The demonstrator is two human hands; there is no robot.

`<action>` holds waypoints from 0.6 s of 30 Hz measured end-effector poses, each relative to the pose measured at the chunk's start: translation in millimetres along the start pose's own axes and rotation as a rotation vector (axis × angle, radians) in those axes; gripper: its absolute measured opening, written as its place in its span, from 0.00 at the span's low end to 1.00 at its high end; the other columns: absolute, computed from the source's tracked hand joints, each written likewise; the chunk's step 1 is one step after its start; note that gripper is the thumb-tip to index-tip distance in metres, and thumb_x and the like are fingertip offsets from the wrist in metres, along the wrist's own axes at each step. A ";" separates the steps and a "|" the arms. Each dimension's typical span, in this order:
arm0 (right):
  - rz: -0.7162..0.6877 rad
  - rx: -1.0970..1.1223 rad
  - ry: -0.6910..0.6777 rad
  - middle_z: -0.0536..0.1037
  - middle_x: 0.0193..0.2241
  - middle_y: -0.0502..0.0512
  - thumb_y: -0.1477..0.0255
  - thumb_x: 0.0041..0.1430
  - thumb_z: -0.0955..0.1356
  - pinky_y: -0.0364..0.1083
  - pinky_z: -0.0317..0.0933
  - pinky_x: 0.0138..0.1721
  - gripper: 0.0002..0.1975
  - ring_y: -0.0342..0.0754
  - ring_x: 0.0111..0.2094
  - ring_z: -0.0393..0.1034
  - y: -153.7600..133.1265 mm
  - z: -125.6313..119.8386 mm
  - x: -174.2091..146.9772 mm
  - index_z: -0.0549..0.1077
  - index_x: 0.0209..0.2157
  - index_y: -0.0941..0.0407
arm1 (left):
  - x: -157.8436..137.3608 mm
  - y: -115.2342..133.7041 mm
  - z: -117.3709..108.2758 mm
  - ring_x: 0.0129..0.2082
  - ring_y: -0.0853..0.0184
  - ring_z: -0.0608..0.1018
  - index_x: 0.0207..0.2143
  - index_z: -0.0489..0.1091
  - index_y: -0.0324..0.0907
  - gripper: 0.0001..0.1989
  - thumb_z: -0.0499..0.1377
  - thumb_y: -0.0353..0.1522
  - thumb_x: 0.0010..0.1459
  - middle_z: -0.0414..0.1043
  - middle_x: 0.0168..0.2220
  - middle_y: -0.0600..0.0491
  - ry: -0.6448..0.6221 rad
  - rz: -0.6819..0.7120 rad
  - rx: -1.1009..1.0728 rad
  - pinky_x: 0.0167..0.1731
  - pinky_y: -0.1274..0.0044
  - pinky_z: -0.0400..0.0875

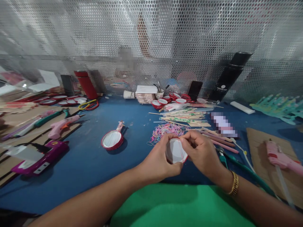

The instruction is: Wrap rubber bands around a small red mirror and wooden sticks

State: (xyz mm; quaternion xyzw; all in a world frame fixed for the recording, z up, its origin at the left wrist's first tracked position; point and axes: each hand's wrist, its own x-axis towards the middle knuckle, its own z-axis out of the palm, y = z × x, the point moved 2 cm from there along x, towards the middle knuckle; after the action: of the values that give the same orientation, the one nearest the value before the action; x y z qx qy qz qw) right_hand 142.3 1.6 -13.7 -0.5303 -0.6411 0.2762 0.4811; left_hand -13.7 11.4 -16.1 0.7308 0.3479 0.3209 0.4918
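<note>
Above the worktop [82, 176], the red-rimmed disc [175, 151] was clasped at its rim by the fingers of the left hand [157, 160] and pinched at its right edge by the right hand [203, 152], and was judged light, stiff, probably slick-faced and best held by the rim.

Blue bench [82, 186], white disc [174, 151] with red stripes and rim, multicoloured bands [163, 130]; near the bench's left edge, purple power strip [50, 154]; along its far edge, red flask [87, 86] and black bottle [227, 77]
</note>
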 end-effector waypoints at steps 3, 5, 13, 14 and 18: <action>-0.002 0.003 -0.010 0.66 0.19 0.45 0.66 0.61 0.65 0.39 0.54 0.21 0.11 0.39 0.19 0.58 -0.6 -0.1 -0.1 0.69 0.27 0.56 | 0.0 -1.6 0.0 0.34 0.69 0.70 0.52 0.57 0.43 0.30 0.62 0.30 0.46 0.67 0.42 0.52 0.006 0.006 -0.004 0.30 0.79 0.66; -0.010 -0.008 -0.006 0.66 0.19 0.45 0.66 0.61 0.65 0.39 0.55 0.21 0.11 0.39 0.20 0.59 -1.0 -0.8 0.3 0.69 0.27 0.56 | 0.2 -2.4 0.3 0.34 0.69 0.70 0.52 0.58 0.43 0.30 0.63 0.30 0.46 0.67 0.42 0.51 0.003 -0.003 -0.034 0.30 0.79 0.65; -0.061 -0.051 0.005 0.71 0.22 0.48 0.65 0.62 0.65 0.40 0.57 0.22 0.10 0.41 0.21 0.63 -1.5 -3.3 0.6 0.72 0.31 0.56 | 4.4 -4.2 -1.6 0.26 0.74 0.66 0.52 0.60 0.44 0.22 0.58 0.42 0.57 0.66 0.35 0.55 0.013 -0.176 -0.361 0.25 0.81 0.61; -0.059 -0.049 -0.005 0.71 0.22 0.49 0.64 0.62 0.64 0.40 0.57 0.22 0.10 0.41 0.21 0.64 -1.4 -3.4 0.4 0.73 0.33 0.56 | 5.3 -5.6 -2.8 0.25 0.74 0.65 0.51 0.61 0.44 0.20 0.56 0.42 0.59 0.66 0.33 0.55 0.039 -0.186 -0.357 0.24 0.81 0.60; -0.012 -0.001 -0.072 0.72 0.22 0.49 0.63 0.63 0.63 0.41 0.60 0.22 0.12 0.42 0.21 0.66 1.0 -3.3 0.6 0.71 0.41 0.55 | 8.6 -10.5 -8.5 0.32 0.70 0.70 0.48 0.64 0.42 0.15 0.56 0.38 0.60 0.69 0.37 0.53 0.164 -0.088 -0.260 0.31 0.79 0.64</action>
State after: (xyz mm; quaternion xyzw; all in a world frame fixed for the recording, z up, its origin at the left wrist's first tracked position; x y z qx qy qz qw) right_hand 145.8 2.0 -13.1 -0.5162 -0.6614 0.2919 0.4592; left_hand -17.9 25.6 -22.3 0.6165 0.3738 0.4000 0.5658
